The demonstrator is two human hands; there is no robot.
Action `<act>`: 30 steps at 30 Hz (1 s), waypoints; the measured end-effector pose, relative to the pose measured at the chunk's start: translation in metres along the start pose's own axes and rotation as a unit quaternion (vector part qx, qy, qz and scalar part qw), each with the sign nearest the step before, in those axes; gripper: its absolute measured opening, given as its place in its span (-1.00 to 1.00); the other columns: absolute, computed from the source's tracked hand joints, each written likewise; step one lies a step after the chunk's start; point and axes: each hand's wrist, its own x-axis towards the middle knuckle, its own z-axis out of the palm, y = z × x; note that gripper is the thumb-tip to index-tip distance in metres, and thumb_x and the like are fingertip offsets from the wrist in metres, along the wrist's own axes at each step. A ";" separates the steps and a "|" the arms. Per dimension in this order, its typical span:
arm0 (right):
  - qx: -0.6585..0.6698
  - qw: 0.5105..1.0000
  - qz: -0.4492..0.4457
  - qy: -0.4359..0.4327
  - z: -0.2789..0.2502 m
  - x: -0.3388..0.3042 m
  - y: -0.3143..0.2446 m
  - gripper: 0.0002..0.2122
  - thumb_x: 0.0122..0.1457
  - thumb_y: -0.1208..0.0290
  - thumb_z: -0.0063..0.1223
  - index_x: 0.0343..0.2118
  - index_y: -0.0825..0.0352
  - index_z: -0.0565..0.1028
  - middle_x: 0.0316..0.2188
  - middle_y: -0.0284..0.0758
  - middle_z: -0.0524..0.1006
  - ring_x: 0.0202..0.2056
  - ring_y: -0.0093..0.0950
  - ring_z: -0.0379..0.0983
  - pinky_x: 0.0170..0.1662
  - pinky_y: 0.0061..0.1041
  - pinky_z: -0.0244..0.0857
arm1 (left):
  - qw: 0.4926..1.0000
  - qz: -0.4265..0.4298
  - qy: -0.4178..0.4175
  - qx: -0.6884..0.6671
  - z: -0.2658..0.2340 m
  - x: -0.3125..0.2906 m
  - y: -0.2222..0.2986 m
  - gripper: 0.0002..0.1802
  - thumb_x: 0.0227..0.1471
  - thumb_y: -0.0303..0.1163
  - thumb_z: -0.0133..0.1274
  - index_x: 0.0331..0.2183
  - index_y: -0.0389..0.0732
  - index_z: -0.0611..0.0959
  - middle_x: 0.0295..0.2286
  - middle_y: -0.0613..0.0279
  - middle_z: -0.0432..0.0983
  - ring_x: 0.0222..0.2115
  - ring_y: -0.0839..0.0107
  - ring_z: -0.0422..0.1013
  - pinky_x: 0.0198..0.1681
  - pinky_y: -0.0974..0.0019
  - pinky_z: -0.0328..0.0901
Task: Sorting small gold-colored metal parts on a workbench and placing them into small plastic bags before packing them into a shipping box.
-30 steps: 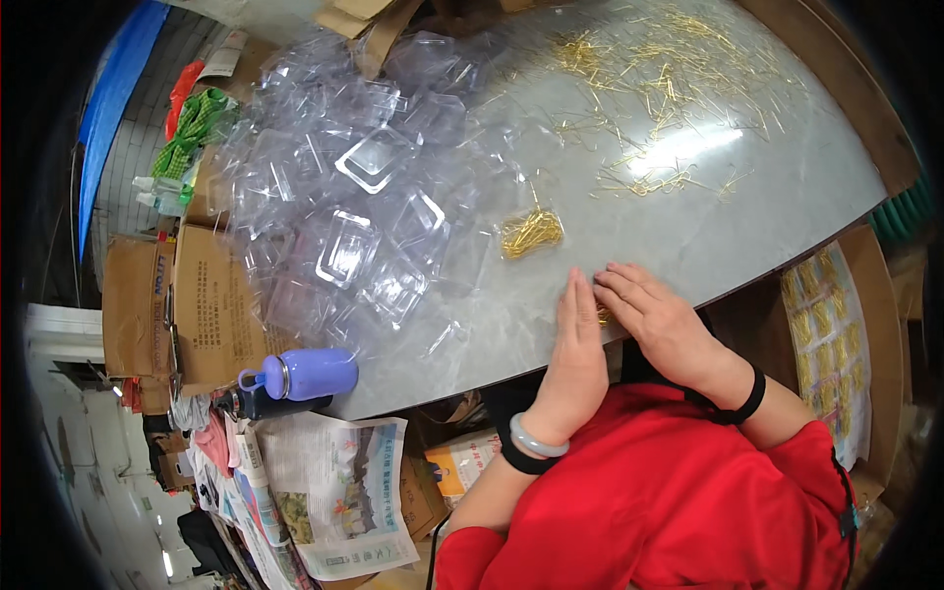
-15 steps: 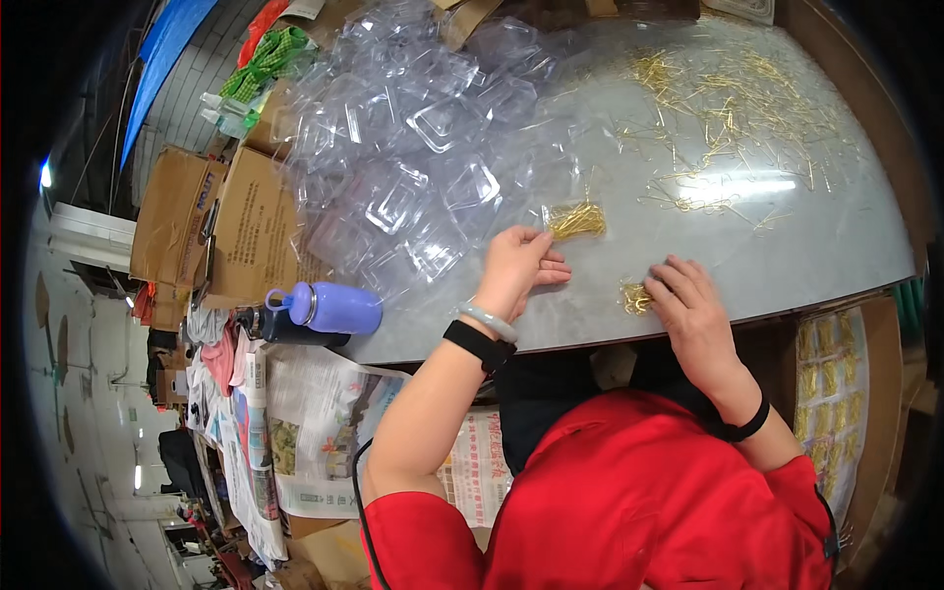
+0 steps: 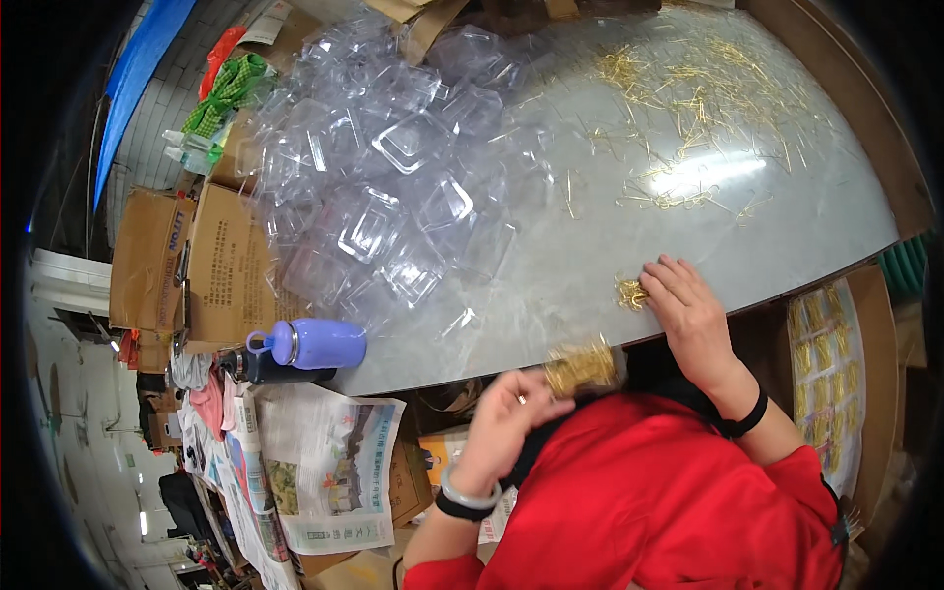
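Holding the pin bundle pinched in the left hand at the counter edge — keep it level; right hand rests flat, gripping nothing, beside loose pins — clear cases lie beyond.

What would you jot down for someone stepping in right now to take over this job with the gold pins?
Left hand: off the table edge, near the chest, holding a bundle of gold pins in its fingertips.
Right hand: flat on the table, fingers on a small pin cluster.
Loose pins: scattered over the far right of the table, unsorted.
Clear plastic boxes: heaped on the far left; I cannot see pins in any of them.
Done: one bundle gathered.
Left, by the look of it: most pins are loose and the boxes look unfilled.
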 end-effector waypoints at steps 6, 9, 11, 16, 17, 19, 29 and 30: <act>0.008 0.999 -0.023 -0.025 0.015 0.009 -0.019 -0.69 0.09 0.61 0.13 -0.06 0.41 0.54 -0.01 -0.18 0.56 0.10 -0.15 0.47 0.23 -0.14 0.31 | 0.990 -0.103 -0.068 -0.061 -0.017 0.004 -0.057 -0.90 0.31 -0.61 -0.07 -0.32 -0.28 0.44 -0.02 0.01 0.42 0.01 0.27 0.46 0.21 0.09 0.38; 0.021 0.998 -0.040 -0.034 0.016 0.011 -0.029 -0.69 0.08 0.61 0.12 -0.07 0.41 0.54 0.00 -0.17 0.56 0.11 -0.15 0.46 0.24 -0.13 0.30 | 0.991 -0.065 -0.074 -0.096 -0.009 0.013 -0.058 -0.89 0.31 -0.61 -0.08 -0.33 -0.27 0.44 -0.09 0.10 0.42 0.00 0.31 0.46 0.22 0.09 0.37; 0.027 0.997 -0.048 -0.053 0.014 0.005 -0.037 -0.69 0.08 0.61 0.12 -0.07 0.41 0.54 0.00 -0.17 0.57 0.11 -0.15 0.46 0.24 -0.13 0.30 | 0.989 -0.055 -0.071 -0.116 -0.007 0.015 -0.063 -0.89 0.31 -0.61 -0.09 -0.32 -0.26 0.44 -0.13 0.14 0.42 0.01 0.32 0.45 0.24 0.08 0.36; 0.072 0.981 -0.127 -0.129 -0.008 -0.023 -0.058 -0.65 0.04 0.57 0.16 -0.05 0.41 0.56 0.04 -0.12 0.55 0.13 -0.15 0.46 0.24 -0.15 0.32 | 0.987 -0.016 -0.089 -0.133 -0.002 0.011 -0.062 -0.92 0.32 -0.62 -0.10 -0.30 -0.28 0.43 -0.04 0.07 0.42 0.06 0.26 0.43 0.26 0.05 0.34; 0.081 0.980 -0.127 -0.132 -0.008 -0.026 -0.058 -0.66 0.07 0.57 0.17 -0.04 0.40 0.55 0.05 -0.12 0.55 0.14 -0.14 0.46 0.25 -0.14 0.32 | 0.986 -0.007 -0.094 -0.138 0.000 0.009 -0.061 -0.92 0.32 -0.62 -0.11 -0.29 -0.29 0.43 -0.02 0.06 0.42 0.07 0.25 0.43 0.26 0.05 0.33; 0.097 0.978 -0.128 -0.135 -0.007 -0.028 -0.057 -0.68 0.12 0.58 0.17 -0.02 0.40 0.55 0.06 -0.13 0.54 0.15 -0.13 0.45 0.26 -0.11 0.31 | 0.989 -0.002 -0.087 -0.123 0.002 0.004 -0.059 -0.94 0.32 -0.61 -0.10 -0.28 -0.30 0.43 0.00 0.03 0.41 0.08 0.23 0.42 0.25 0.05 0.34; 0.133 0.990 -0.041 -0.008 0.002 0.017 -0.049 -0.71 0.15 0.55 0.19 -0.05 0.41 0.55 0.03 -0.15 0.56 0.12 -0.09 0.46 0.19 -0.11 0.36 | 0.970 0.214 -0.003 0.118 0.031 0.041 -0.018 -0.90 0.33 -0.53 -0.06 -0.18 -0.36 0.40 -0.09 0.03 0.46 -0.02 0.36 0.47 0.07 0.23 0.47; 0.139 0.990 -0.021 0.004 0.014 0.020 -0.045 -0.72 0.15 0.55 0.18 -0.05 0.41 0.55 0.03 -0.15 0.56 0.12 -0.09 0.46 0.20 -0.11 0.36 | 0.961 0.191 0.046 0.194 0.037 0.044 -0.010 -0.86 0.31 -0.50 0.00 -0.17 -0.36 0.43 -0.19 0.02 0.51 -0.14 0.30 0.51 -0.11 0.26 0.48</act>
